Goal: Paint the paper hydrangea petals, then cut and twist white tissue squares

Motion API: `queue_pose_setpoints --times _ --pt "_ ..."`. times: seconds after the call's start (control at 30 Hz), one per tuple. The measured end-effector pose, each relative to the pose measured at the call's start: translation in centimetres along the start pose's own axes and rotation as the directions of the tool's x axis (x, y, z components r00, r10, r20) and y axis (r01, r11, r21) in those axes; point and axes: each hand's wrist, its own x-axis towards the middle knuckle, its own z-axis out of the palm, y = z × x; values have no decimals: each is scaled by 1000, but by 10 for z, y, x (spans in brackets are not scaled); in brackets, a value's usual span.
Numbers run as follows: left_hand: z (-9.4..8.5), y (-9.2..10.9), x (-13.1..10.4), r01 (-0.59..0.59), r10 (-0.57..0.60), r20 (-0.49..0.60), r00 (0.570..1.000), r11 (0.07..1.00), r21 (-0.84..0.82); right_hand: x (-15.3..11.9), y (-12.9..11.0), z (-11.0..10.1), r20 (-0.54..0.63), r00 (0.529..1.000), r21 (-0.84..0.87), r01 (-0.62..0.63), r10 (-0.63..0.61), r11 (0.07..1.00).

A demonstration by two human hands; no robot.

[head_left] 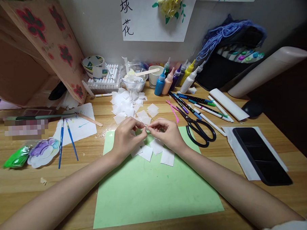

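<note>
1. Across the middle and lower frame, a wooden table [19,192] is spread with craft supplies, and its near centre is covered by a pale green sheet [157,192].
2. At the upper centre, a white poster [157,28] is mounted, bearing a yellow ruffled flower [170,4] and written characters; it is judged to be finished work.
3. Just above the green sheet, white paper squares are piled in a loose heap [124,104]. Their cutting is judged done, while their shaping by hand seems largely undone, since flat pieces are mostly seen.
4. At the frame's centre, the left hand [129,134] and the right hand [168,131] are brought together, fingertips almost meeting, over the sheet's upper part. Thumb and forefinger are pinched together on each.
5. Right of centre, black-handled scissors [190,119] are laid down unheld, near the sheet's upper right corner.
6. Below the hands, at least four white squares [168,157] are scattered flat on the green sheet, apparently unworked.
7. Between the two pinches, a small white paper piece [146,128] appears to be grasped by both hands; its shape is mostly hidden, so how far it has been worked cannot be told.
</note>
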Motion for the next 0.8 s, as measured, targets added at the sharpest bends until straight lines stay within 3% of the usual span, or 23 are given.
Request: queue_pose_setpoints --times 0.47,0.8 --pt "1 -2 0 12 -11 25 1000 1000 -23 1 0 -1 -5 1000 2 -20 20 1000" --pt "1 1 0 -47 52 89 995 997 -63 1 -2 0 16 1000 9 -24 24 1000"
